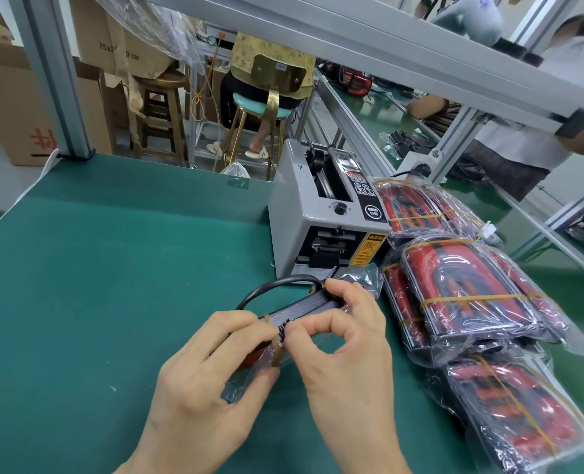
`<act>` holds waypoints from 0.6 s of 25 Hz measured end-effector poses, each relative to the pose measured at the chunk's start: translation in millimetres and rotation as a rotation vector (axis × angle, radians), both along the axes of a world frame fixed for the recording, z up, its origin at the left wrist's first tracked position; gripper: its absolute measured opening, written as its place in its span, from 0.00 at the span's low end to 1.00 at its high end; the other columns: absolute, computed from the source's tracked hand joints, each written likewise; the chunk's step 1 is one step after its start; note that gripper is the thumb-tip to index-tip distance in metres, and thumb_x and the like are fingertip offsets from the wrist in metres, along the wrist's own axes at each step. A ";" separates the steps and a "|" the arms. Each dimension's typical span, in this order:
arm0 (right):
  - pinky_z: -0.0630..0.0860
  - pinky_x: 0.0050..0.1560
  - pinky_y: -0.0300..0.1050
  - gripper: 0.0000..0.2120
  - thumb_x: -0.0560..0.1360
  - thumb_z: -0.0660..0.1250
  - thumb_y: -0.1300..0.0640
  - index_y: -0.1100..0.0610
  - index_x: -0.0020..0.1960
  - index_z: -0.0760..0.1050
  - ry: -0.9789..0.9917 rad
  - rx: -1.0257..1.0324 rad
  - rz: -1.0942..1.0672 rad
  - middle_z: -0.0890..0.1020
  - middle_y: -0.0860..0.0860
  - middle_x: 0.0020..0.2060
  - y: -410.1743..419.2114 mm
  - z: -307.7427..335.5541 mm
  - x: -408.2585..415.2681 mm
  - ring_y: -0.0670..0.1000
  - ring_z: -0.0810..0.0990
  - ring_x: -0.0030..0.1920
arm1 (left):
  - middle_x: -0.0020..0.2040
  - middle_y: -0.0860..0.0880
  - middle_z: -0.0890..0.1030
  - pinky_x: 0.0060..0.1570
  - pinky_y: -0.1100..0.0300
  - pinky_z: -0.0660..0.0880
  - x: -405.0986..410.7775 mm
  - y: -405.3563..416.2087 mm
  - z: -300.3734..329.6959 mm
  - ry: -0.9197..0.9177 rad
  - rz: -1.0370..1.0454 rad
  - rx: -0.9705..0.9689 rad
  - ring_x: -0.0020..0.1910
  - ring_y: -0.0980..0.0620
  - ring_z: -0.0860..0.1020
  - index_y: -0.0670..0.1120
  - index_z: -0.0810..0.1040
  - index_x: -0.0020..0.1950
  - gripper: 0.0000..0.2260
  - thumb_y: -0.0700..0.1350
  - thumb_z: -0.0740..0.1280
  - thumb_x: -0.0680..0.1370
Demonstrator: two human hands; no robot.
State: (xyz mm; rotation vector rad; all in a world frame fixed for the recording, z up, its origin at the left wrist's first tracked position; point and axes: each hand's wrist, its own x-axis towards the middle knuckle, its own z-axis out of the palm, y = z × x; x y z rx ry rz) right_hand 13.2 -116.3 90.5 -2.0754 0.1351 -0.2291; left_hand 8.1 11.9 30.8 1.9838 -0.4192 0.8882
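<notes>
While the left hand (pixel 211 364) gripped the bagged part (pixel 304 311) above the green table (pixel 95 285), the right hand (pixel 345 340) pinched it at the rubber band (pixel 276 350). It sat just before the tape machine (pixel 321 217), beside stacked bagged lamps (pixel 472 289).

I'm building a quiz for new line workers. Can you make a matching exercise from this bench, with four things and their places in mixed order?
Things:
1. grey box-shaped tape dispenser machine
2. pile of clear-bagged red and black parts
3. clear-bagged part with a tan rubber band
4. turquoise-cushioned stool with gold metal legs

Places:
A. on the floor beyond the green table mat
B. pinched between the left hand and the right hand
C. along the mat's right side
D. upright at the mat's far edge

Pairs: 1-D, 2-C, 3-B, 4-A
</notes>
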 end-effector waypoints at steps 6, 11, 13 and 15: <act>0.56 0.73 0.45 0.08 0.65 0.73 0.55 0.50 0.28 0.80 0.009 0.019 -0.010 0.69 0.26 0.56 1.1 0.3 -1.6 0.35 0.61 0.70 | 0.49 0.52 0.76 0.45 0.63 0.75 -0.8 0.4 0.7 0.019 -0.023 0.004 0.47 0.56 0.77 0.44 0.83 0.51 0.10 0.44 0.70 0.71; 0.57 0.72 0.46 0.08 0.66 0.74 0.56 0.50 0.29 0.80 0.023 -0.005 -0.007 0.68 0.26 0.56 1.4 2.0 -1.8 0.37 0.62 0.70 | 0.48 0.54 0.72 0.39 0.59 0.76 -0.8 4.2 4.0 0.051 -0.033 0.079 0.42 0.54 0.77 0.52 0.79 0.55 0.13 0.46 0.68 0.71; 0.57 0.72 0.46 0.08 0.66 0.73 0.55 0.50 0.29 0.80 0.021 -0.023 -0.009 0.68 0.26 0.56 2.0 2.8 -2.7 0.37 0.62 0.69 | 0.48 0.54 0.72 0.38 0.59 0.76 -0.5 4.1 5.6 0.053 -0.027 0.090 0.41 0.54 0.77 0.53 0.78 0.55 0.13 0.46 0.67 0.71; 0.59 0.71 0.45 0.06 0.65 0.74 0.55 0.49 0.31 0.79 0.014 -0.021 -0.024 0.68 0.27 0.56 1.2 3.2 -3.0 0.36 0.64 0.66 | 0.48 0.54 0.73 0.38 0.60 0.75 -1.1 1.9 5.8 0.040 -0.017 0.107 0.41 0.54 0.77 0.53 0.77 0.54 0.12 0.46 0.67 0.71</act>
